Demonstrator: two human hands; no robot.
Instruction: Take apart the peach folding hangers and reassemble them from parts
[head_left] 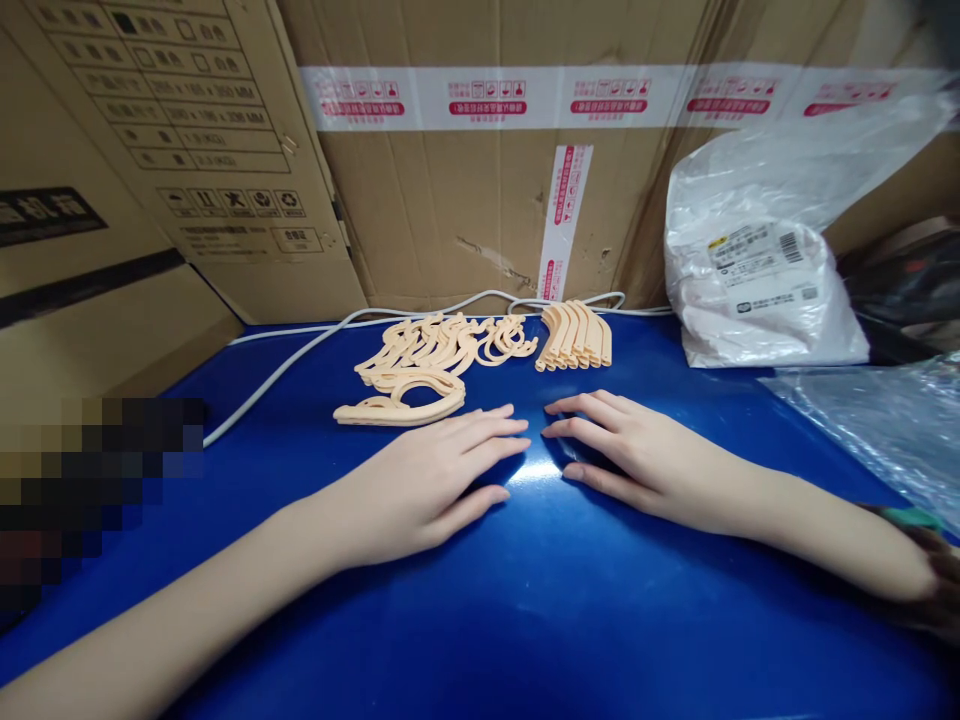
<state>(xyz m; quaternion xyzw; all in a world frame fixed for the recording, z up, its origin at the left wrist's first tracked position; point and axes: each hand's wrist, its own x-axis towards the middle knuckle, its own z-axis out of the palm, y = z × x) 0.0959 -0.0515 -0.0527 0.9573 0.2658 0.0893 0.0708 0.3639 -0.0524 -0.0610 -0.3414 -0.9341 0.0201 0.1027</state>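
Observation:
My left hand (pixel 442 475) lies low over the blue tabletop, fingers stretched out and apart, holding nothing. Its fingertips point at those of my right hand (pixel 637 450), which is likewise open, with a gap between the two. Just beyond my left hand are folded cream plastic pieces (pixel 431 408) resembling a folding clothes hanger. Behind them lies a loose pile of curved cream arms (pixel 420 345), with several hook-shaped pieces (pixel 502 340) at its right side. A neat row of curved cream arms (pixel 576 335) sits beyond my right hand. Neither hand touches the row.
Cardboard boxes (pixel 450 200) stand along the back and left of the blue table (pixel 525 620). A white cable (pixel 292 385) runs along the rear. A white plastic bag (pixel 765 280) stands back right, with clear plastic wrap (pixel 892 420) nearer. The left edge holds a blurred-out area.

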